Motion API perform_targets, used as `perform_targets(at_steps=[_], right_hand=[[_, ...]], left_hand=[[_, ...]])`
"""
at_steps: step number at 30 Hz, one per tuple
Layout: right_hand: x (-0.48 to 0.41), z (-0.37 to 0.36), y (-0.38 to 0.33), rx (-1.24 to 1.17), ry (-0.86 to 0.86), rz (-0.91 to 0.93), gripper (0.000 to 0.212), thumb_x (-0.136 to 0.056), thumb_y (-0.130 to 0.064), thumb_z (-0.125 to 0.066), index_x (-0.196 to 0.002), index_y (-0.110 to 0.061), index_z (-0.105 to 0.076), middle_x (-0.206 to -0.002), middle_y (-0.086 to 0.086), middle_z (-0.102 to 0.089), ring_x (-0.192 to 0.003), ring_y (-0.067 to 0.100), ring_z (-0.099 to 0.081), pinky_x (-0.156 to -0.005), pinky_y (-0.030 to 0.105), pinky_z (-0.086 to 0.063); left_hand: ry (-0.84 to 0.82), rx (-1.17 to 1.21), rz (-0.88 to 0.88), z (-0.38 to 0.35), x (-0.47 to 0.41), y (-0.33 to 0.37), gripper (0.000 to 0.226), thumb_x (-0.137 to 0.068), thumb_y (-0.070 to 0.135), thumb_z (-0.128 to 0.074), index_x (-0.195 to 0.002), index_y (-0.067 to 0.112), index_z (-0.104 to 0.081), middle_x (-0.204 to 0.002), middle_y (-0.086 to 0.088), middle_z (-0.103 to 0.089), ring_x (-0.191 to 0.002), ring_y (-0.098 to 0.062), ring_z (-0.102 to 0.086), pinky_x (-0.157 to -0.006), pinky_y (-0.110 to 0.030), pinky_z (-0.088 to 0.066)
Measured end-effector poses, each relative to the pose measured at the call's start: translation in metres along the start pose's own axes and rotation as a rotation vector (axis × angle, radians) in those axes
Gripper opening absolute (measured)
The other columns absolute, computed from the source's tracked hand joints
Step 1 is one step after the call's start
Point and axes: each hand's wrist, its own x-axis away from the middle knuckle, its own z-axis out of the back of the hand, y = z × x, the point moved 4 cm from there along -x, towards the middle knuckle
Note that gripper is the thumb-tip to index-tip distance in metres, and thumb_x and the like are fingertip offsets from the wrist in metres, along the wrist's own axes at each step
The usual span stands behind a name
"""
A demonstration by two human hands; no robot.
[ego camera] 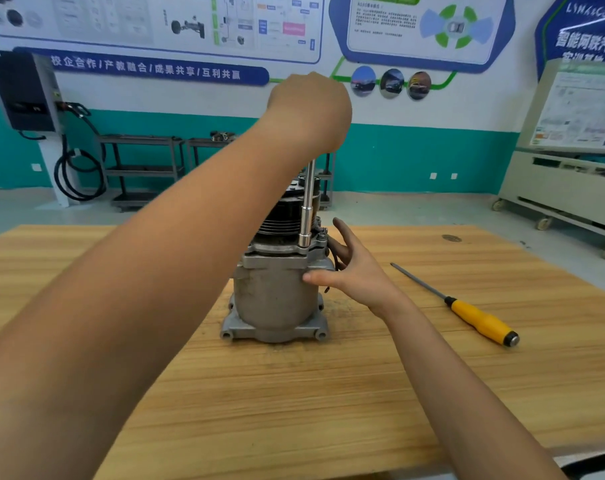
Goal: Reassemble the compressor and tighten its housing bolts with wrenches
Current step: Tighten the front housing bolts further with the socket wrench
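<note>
- Our left hand (308,112) was closed in a fist over the top end of the long chrome socket wrench (307,206). Its shaft dropped straight down from that hand to a socket seated on the flange of the grey cast-metal compressor (273,296). The fist hid the handle itself.
- Our right hand (351,268) lay open against the compressor's right flank, just below the socket. The thumb lay flat across the front and the fingers reached round the far side, gripping nothing.
- The compressor stood upright on its lugged base on the pale wooden surface (329,393), between our forearms and directly under the left hand, with its black ribbed pulley (282,216) uppermost.
- The socket covered the bolt head, so we could not tell how far it was wound in. We judged the step to be tightening one housing bolt.
- To do it well, we wanted the shaft plumb over the bolt, with light downward pressure through the left hand so the socket could not ride off.
- The right hand needed to push against the turn, because the body could swivel on the smooth surface.
- With the left hand so high above the bolt, we reckoned any sideways pull might tip the compressor.
- We thought it wise to snug the bolts crosswise before the final pull.
- The yellow-handled steel screwdriver (481,320) lay right of the right hand, well apart from it and not needed.
</note>
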Motion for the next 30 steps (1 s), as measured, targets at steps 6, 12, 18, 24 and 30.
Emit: perform_targets(at_steps=[6,12,18,24,30], right_hand=[[0.001,-0.001,-0.001,0.013,0.000,0.015,0.113,-0.064,-0.020,-0.085,-0.149,-0.037,-0.013,-0.148,-0.006,-0.038,-0.136,0.005,-0.031,-0.102,0.026,-0.029],[0.000,0.001,-0.003,0.035,-0.032,0.009,0.114,-0.066,-0.016,-0.084,-0.149,-0.036,-0.008,-0.148,-0.003,-0.039,-0.137,0.007,-0.031,-0.105,0.028,-0.029],[0.000,0.003,-0.001,0.045,-0.034,0.007,0.113,-0.066,-0.017,-0.084,-0.149,-0.036,-0.009,-0.147,-0.005,-0.039,-0.138,0.008,-0.031,-0.109,0.032,-0.027],[0.001,0.001,-0.002,0.035,-0.023,0.006,0.111,-0.066,-0.019,-0.085,-0.149,-0.036,-0.013,-0.148,-0.006,-0.038,-0.136,0.005,-0.031,-0.102,0.025,-0.030],[0.003,-0.001,-0.003,0.018,-0.014,0.018,0.110,-0.066,-0.019,-0.085,-0.148,-0.038,-0.014,-0.148,-0.007,-0.037,-0.136,0.002,-0.031,-0.101,0.026,-0.031]], left_hand=[[0.176,1.086,0.281,-0.030,0.004,-0.016,0.018,-0.095,0.008,-0.034,-0.078,0.007,-0.041,-0.071,-0.009,-0.037,-0.057,-0.017,-0.032,-0.060,-0.030,-0.031],[-0.230,1.365,0.103,-0.035,0.002,-0.016,0.018,-0.094,0.014,-0.037,-0.092,0.011,-0.054,-0.039,0.007,-0.026,-0.032,-0.008,-0.018,-0.038,-0.014,-0.017],[-0.632,1.325,-0.035,-0.035,-0.003,-0.019,0.027,-0.094,0.021,-0.038,-0.093,0.010,-0.062,-0.037,0.009,-0.027,-0.029,-0.005,-0.024,-0.035,-0.017,-0.024],[0.018,-0.118,-0.224,-0.002,0.004,0.007,0.024,-0.095,0.010,-0.041,-0.071,0.006,-0.038,-0.067,-0.007,-0.038,-0.066,-0.026,-0.042,-0.053,-0.030,-0.030],[0.243,0.230,-0.098,-0.026,0.014,0.008,0.021,-0.093,0.004,-0.038,-0.113,0.000,-0.044,-0.096,-0.014,-0.053,-0.087,-0.031,-0.051,-0.064,-0.028,-0.024]])
